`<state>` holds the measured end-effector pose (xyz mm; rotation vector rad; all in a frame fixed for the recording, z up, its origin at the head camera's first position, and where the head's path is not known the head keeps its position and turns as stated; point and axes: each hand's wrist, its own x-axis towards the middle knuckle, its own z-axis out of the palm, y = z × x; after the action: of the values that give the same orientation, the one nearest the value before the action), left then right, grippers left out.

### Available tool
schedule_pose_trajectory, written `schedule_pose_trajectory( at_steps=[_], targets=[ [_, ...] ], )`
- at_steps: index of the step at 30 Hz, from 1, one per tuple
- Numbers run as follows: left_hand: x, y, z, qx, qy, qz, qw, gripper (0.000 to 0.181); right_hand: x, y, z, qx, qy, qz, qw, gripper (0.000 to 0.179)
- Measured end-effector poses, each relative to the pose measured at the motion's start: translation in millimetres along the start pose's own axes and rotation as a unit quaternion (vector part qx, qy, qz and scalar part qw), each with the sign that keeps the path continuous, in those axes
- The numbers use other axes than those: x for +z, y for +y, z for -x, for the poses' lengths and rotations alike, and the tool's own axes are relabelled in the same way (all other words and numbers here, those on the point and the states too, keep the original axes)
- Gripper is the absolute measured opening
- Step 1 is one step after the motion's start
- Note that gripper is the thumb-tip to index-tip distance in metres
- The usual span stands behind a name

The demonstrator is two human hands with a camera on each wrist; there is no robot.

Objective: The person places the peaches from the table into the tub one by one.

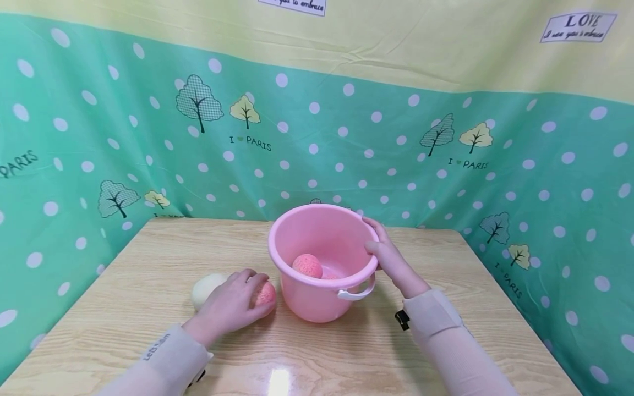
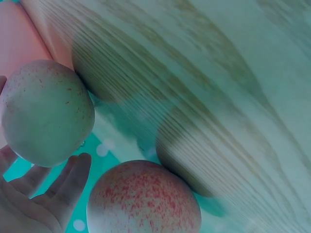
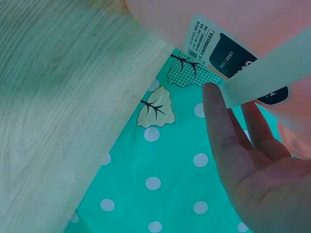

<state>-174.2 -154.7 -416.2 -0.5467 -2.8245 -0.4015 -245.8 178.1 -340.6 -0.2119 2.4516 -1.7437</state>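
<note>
My left hand (image 1: 231, 303) curls over a speckled pink ball (image 1: 264, 295), thumb on its near side, just left of a pink bucket (image 1: 317, 300). In the left wrist view, the ball (image 2: 46, 114) sits between the fingers, close to the bucket's wall. Behind the hand, partly covered by it, lies a whitish ball (image 1: 204, 290). My right hand (image 1: 388, 254) grips the bucket's right rim, the thumb over the edge and the fingers outside. Inside the bucket are a speckled pink ball (image 1: 306, 265) and part of another pink one (image 1: 331, 274), mostly hidden by the front rim.
The bucket's white handle (image 1: 358, 292) hangs down at the front right. A label (image 3: 221, 53) is stuck on the bucket's outer wall. Everything stands on a wood-grain table (image 1: 158, 258), enclosed at the back and sides by a green dotted cloth (image 1: 317, 143).
</note>
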Motion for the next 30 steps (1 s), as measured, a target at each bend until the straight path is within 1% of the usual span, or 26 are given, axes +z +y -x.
schedule_pose_trajectory(
  at_steps=[3, 13, 24, 30],
  targets=[
    [1.8, 0.8, -0.4, 0.003, 0.004, 0.0, 1.0, 0.056, 0.2, 0.0, 0.1, 0.001, 0.001, 0.002, 1.0, 0.08],
    [4.5, 5.9, -0.8, -0.008, -0.003, 0.007, 0.9999, 0.056, 0.5, -1.4, 1.1, 0.004, 0.001, 0.002, 1.0, 0.081],
    [9.4, 7.4, 0.1, -0.006, -0.001, 0.009, 0.9999, 0.057, 1.4, -1.5, 1.9, 0.003, 0.0, -0.001, 1.0, 0.082],
    [10.3, 8.6, 0.2, -0.016, -0.011, 0.021, 0.9996, 0.057, 1.1, -1.0, 1.6, 0.003, 0.001, -0.001, 1.0, 0.081]
  ],
)
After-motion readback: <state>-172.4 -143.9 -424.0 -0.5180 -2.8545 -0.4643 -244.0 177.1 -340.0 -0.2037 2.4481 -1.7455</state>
